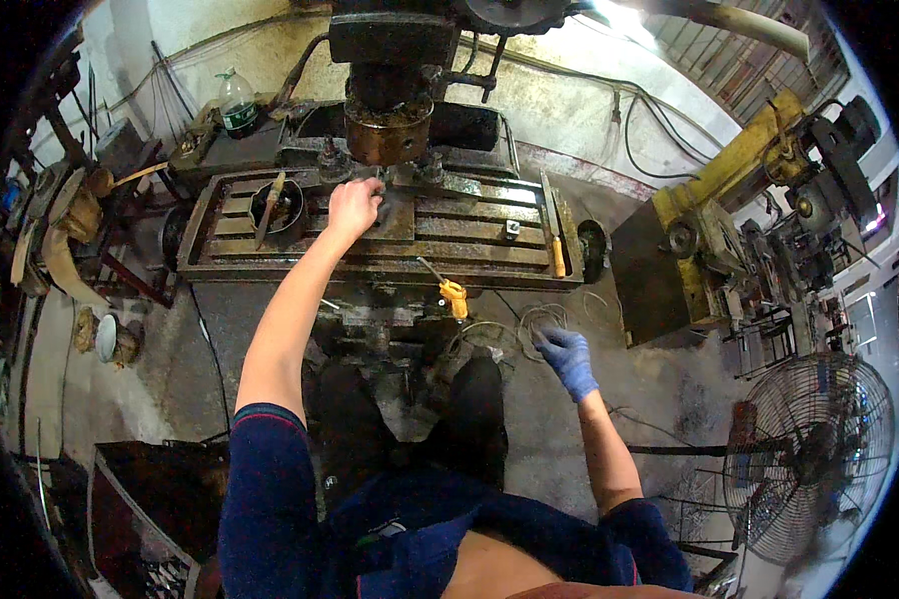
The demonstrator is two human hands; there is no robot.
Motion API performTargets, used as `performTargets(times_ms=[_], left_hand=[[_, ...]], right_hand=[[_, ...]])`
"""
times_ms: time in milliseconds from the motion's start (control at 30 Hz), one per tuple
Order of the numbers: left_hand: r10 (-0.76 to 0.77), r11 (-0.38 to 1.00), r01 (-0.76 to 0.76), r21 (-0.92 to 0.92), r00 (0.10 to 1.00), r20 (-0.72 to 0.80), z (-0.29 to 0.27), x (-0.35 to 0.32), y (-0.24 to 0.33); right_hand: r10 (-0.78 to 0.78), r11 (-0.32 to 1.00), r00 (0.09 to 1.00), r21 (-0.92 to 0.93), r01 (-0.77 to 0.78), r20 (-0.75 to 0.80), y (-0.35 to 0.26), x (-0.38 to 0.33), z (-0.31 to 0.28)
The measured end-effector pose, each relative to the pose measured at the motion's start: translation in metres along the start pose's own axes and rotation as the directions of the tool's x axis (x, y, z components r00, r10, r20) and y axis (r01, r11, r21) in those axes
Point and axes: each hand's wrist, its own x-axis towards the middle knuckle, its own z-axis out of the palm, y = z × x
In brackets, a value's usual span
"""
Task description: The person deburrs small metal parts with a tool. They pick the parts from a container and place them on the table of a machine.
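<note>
My bare left hand (355, 207) reaches over the milling machine's slotted table (449, 248), just below the round spindle head (390, 132). Its fingers are bent together by the clamped metal bar (440, 183); whatever they pinch is too small to make out. Off the table's front edge, to the right, my right hand (568, 362) in a blue glove hangs in the air, its fingertips blurred. Between the hands, a yellow tool with a thin metal nozzle (453, 297) hangs at the table's front edge. A brush (270, 210) lies across a dark pot (288, 222) left of my left hand.
A yellow-handled file (557, 255) lies along the table's right end, near a small metal block (512, 230). A plastic bottle (237, 103) stands back left. A caged fan (809, 449) is at the lower right, and a coiled hose (529, 329) lies on the floor.
</note>
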Motion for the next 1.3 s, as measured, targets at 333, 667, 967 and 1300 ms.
performTargets(times_ms=[333,667,967,1300], left_hand=[[-0.074,0.997,0.069,-0.045,0.990,-0.123,0.015,0.009,0.007],[-0.285,0.956,0.289,0.050,0.956,-0.074,0.014,0.013,0.005],[-0.315,0.947,0.319,0.044,0.946,-0.069,0.014,0.007,-0.006],[-0.279,0.959,0.281,0.046,0.959,-0.055,0.015,0.013,0.002]], right_hand=[[0.001,0.996,0.998,0.085,0.004,-0.068,-0.067,0.002,-0.075],[-0.761,0.179,0.444,0.504,0.845,-0.473,-0.354,0.103,-0.234],[-0.718,0.293,0.334,0.169,0.941,-0.611,-0.297,0.082,-0.171],[-0.633,0.356,0.316,0.097,0.929,-0.707,-0.261,0.065,-0.122]])
